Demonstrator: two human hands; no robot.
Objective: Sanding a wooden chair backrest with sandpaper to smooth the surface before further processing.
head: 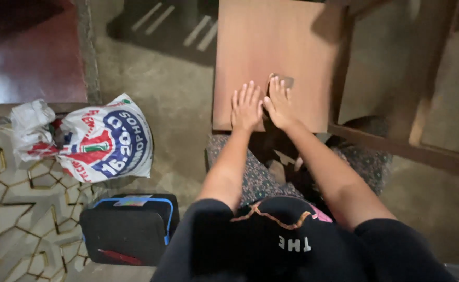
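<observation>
1. The left hand (246,107) lies flat with fingers spread, holding nothing, on the brown wooden board (271,52).
2. At its 3 o'clock, the right hand (279,104) presses a small sanding pad (284,80) under its fingertips.
3. This looks like sanding in progress; the next stroke calls for steady pressure toward 12 o'clock.
4. A printed sack (106,141) and a black case (130,227) sit at 9 o'clock.

Small brown piece (283,80) mostly hidden under the right hand (278,106); its kind can't be told. Wooden tabletop (271,47) cut off by the top edge, far end unseen. Its near edge is covered by both hands. Dark bag (130,230) at near left: front detail too dim to read. White sack (106,138) neck bunched, contents hidden.
</observation>
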